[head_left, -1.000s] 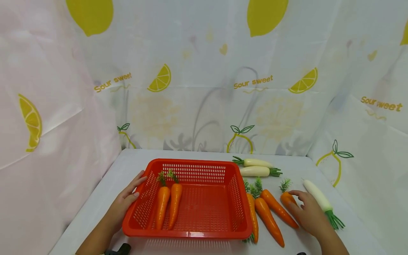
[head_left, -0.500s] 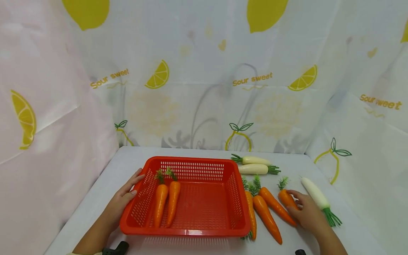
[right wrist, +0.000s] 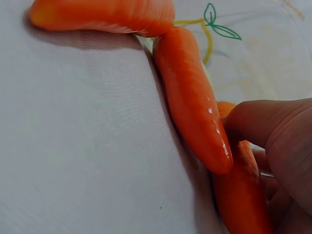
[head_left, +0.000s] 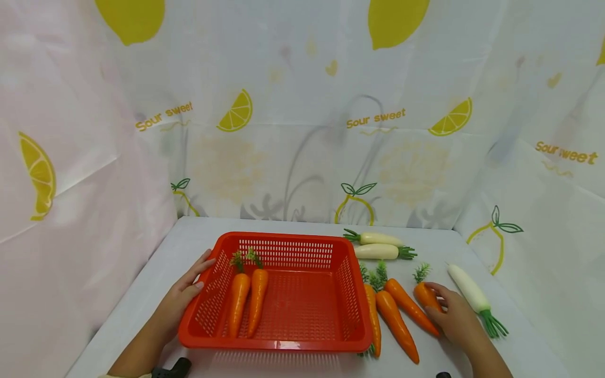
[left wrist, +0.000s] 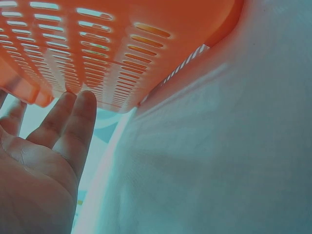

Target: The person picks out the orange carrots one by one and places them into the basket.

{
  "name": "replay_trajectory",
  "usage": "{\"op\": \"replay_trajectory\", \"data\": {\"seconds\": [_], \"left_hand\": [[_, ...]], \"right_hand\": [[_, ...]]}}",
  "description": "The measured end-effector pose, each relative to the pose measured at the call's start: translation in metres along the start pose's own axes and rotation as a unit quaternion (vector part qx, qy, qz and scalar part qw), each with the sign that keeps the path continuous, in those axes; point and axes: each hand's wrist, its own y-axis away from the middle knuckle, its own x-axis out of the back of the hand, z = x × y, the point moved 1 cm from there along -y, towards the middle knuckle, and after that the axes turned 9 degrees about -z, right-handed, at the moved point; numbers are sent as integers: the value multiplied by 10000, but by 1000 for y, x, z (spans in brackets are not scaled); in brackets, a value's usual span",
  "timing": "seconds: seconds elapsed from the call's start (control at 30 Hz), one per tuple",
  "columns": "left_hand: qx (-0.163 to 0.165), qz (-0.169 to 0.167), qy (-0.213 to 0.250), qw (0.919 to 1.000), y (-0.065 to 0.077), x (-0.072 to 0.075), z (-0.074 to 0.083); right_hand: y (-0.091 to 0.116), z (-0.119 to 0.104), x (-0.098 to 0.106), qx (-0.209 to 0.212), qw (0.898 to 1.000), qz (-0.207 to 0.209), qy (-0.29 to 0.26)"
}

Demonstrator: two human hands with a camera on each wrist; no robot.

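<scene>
The red plastic basket (head_left: 279,345) stands at the middle of the table, with two orange carrots (head_left: 239,299) lying side by side in its left part. My left hand (head_left: 176,304) rests against its left rim, thumb at the edge. In the left wrist view, that hand's straight fingers (left wrist: 80,122) reach up to the slotted wall. To the right, my right hand (head_left: 457,317) holds a leafy-topped carrot (head_left: 425,295) between thumb and fingers. The right wrist view has the thumb (right wrist: 253,117) along this carrot (right wrist: 241,200), partly hidden behind a neighbouring carrot (right wrist: 192,97).
Several more carrots (head_left: 397,325) lie between the basket and my right hand. Two white radishes (head_left: 377,251) lie behind them, and another white radish (head_left: 469,287) lies right of the hand. A lemon-print curtain (head_left: 293,157) encloses the white table (head_left: 312,228).
My right thumb and fingers have settled from over the carrot to around its sides. The carrot stays in place. My left hand keeps its spot at the basket; the head view has shifted slightly.
</scene>
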Motion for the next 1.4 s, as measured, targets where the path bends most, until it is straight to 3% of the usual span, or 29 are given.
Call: {"op": "replay_trajectory", "data": {"seconds": [0.23, 0.53, 0.8, 1.0, 1.23, 1.4], "left_hand": [[1, 14, 21, 10000, 2, 1, -1], [101, 35, -107, 9999, 2, 3, -3], [110, 37, -105, 9999, 2, 3, -2], [109, 49, -102, 9999, 2, 3, -3], [77, 5, -50, 10000, 2, 3, -5], [66, -5, -48, 10000, 1, 2, -5]], "right_hand": [[3, -1, -1, -388, 9991, -129, -121], [4, -3, 0, -449, 9987, -63, -224], [3, -5, 3, -655, 9951, -19, -740], [3, -6, 4, -896, 9883, 199, -1218], [6, -8, 3, -1018, 9705, 340, -2160], [7, -11, 2, -981, 9678, 340, -2293]]}}
